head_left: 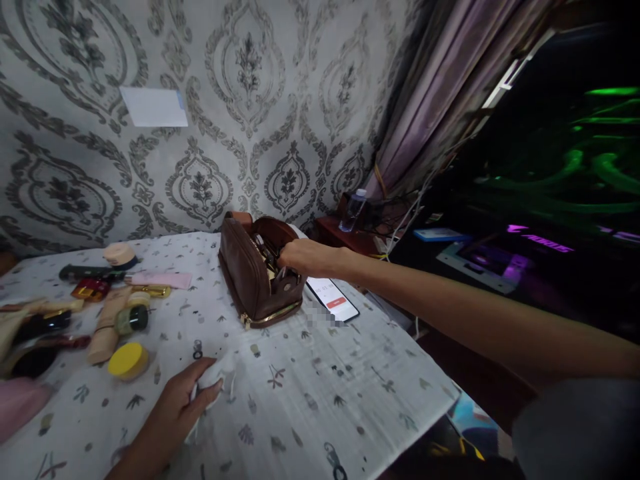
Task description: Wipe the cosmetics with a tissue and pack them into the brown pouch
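A brown leather-look toiletry bag [243,277] stands unzipped on the patterned tablecloth, with several small items inside it. My right hand [305,259] reaches into its opening with the fingers curled. The fingertips are hidden in the bag, so what they grip cannot be seen. Lower down, my left hand [187,400] is closed on a crumpled white tissue [225,380] just above or on the cloth. Its thumb and index finger pinch the tissue, which looks thin and soft.
Cosmetics lie at the left, among them a yellow-lidded jar [129,361], a pink tube [161,280] and a cream-lidded jar [120,255]. A lit phone [336,300] rests right of the bag. Beyond the table edge are a plastic bottle [353,211] and a dark computer case [565,180].
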Tool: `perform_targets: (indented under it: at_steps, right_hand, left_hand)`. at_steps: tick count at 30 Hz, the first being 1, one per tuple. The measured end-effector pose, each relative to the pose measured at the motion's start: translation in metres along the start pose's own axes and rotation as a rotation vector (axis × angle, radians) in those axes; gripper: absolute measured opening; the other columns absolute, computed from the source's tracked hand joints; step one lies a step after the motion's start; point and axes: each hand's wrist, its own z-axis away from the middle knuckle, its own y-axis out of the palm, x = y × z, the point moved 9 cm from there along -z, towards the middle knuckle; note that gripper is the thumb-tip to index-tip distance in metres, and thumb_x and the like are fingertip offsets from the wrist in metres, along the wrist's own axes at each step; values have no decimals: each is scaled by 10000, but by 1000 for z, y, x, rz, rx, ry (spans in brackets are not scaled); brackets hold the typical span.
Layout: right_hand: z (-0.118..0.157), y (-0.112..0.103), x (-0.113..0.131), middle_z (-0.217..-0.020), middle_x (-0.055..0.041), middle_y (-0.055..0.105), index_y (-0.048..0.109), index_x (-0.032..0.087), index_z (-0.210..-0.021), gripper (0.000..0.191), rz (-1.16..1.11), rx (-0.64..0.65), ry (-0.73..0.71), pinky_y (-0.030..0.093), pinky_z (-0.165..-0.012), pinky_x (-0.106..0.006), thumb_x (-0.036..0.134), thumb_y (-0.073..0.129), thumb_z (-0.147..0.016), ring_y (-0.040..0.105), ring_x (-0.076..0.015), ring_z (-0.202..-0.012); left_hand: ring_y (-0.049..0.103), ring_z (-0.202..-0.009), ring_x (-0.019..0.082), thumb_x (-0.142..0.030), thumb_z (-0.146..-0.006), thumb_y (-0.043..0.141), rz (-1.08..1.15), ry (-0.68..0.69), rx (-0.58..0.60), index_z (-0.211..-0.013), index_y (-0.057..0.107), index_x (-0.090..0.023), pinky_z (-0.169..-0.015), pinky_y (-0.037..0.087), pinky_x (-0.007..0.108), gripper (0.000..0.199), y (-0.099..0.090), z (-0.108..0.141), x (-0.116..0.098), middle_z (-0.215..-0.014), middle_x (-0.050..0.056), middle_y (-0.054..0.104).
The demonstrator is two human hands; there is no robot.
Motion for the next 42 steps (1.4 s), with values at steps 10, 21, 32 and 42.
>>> perform_targets:
  at_steps: [10, 21, 32, 42]
  right_hand:
    - [-2, 0, 14, -1000, -180, 734, 717, 90, -951, 234, 29, 71, -29, 461, -706, -286, 26, 503, -881, 707, -240, -914]
    - [4, -5, 1, -1012, -125, 718, 713, 144, -1019, 211, -86, 19, 3, 412, -698, -253, 107, 565, -872, 670, -203, -939]
    - [32, -40, -5, -929, -80, 660, 699, 122, -968, 136, -354, -318, 38, 398, -730, -246, 136, 583, -901, 598, -154, -826]
    - [13, 4, 127, -543, 44, 368, 367, 199, -554, 477, -1105, -575, -23, 281, -534, -240, 437, 494, -948, 354, -89, -517]
  left_hand:
    - [717, -878, 243, -538, -849, 563, -16, -2, 15, -1064, 709, -198, -774, 582, 289, 428, 0, 0, 1, -968, 56, 768]
    - [712, -834, 226, -491, -862, 565, -9, 53, -10, -1055, 725, -218, -727, 587, 269, 371, -1, 0, -4, -938, 32, 774]
    - [688, -912, 256, -528, -833, 585, -13, -59, -47, -1085, 708, -188, -811, 565, 327, 441, 0, 4, 12, -1049, 77, 752]
    - [561, -677, 150, -362, -885, 511, 42, 60, -86, -852, 622, -162, -657, 446, 235, 231, -21, -1, -22, -715, -8, 611]
